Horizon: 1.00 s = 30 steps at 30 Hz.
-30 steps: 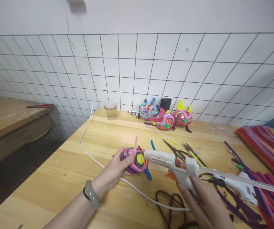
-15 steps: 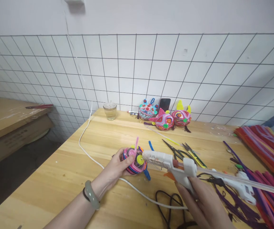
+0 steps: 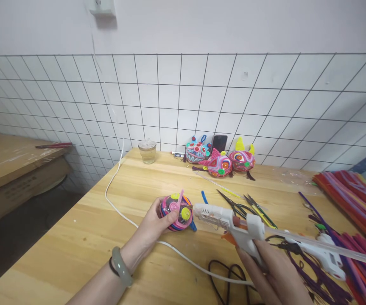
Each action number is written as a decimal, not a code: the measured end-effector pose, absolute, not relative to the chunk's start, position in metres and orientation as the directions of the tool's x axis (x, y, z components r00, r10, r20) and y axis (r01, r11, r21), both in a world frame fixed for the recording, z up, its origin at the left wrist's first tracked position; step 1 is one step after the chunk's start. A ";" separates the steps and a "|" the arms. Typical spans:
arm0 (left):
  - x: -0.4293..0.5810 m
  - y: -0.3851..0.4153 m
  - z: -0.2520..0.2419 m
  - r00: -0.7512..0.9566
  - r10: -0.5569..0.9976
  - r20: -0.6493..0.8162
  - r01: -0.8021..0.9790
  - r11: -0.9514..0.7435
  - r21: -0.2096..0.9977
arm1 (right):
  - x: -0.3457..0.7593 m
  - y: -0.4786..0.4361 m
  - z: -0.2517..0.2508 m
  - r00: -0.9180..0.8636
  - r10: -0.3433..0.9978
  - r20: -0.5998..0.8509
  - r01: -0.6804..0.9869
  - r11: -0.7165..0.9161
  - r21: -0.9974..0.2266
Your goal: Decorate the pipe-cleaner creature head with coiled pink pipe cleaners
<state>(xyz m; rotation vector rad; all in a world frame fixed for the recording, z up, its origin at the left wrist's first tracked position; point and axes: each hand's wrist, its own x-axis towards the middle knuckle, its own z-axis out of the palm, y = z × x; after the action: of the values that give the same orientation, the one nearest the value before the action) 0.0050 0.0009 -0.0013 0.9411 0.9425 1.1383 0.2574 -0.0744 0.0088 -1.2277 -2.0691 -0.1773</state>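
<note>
White glue-gun [image 3: 213,214], curled right grip [image 3: 273,271]

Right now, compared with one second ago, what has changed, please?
The left hand has turned the decorated ball slightly and shifted it a little left, so its upper yellow patch shows more. The view tilted up slightly. Nothing was let go: the right hand still holds the glue gun.
</note>
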 end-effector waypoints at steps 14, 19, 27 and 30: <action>0.004 0.002 -0.002 0.119 0.993 -0.019 -0.263 0.050 0.963 | 0.257 -0.076 0.013 -0.333 0.701 0.631 0.820 0.546 -0.174; 0.004 0.002 -0.004 0.152 0.987 -0.047 -0.294 0.090 0.952 | 0.255 -0.076 0.012 -0.312 0.690 0.653 0.802 0.560 -0.207; 0.004 0.003 -0.008 0.208 0.974 -0.096 -0.326 0.161 0.932 | 0.253 -0.074 0.015 -0.320 0.698 0.641 0.819 0.544 -0.183; 0.004 0.003 -0.008 0.234 0.969 -0.086 -0.318 0.159 0.935 | 0.256 -0.076 0.010 -0.329 0.693 0.641 0.824 0.542 -0.163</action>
<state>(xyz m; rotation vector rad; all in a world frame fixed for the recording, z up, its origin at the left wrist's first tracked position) 0.0042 0.0029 -0.0081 0.9667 0.8625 1.1041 0.2561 -0.0756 0.0104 -1.2199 -2.1063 -0.2509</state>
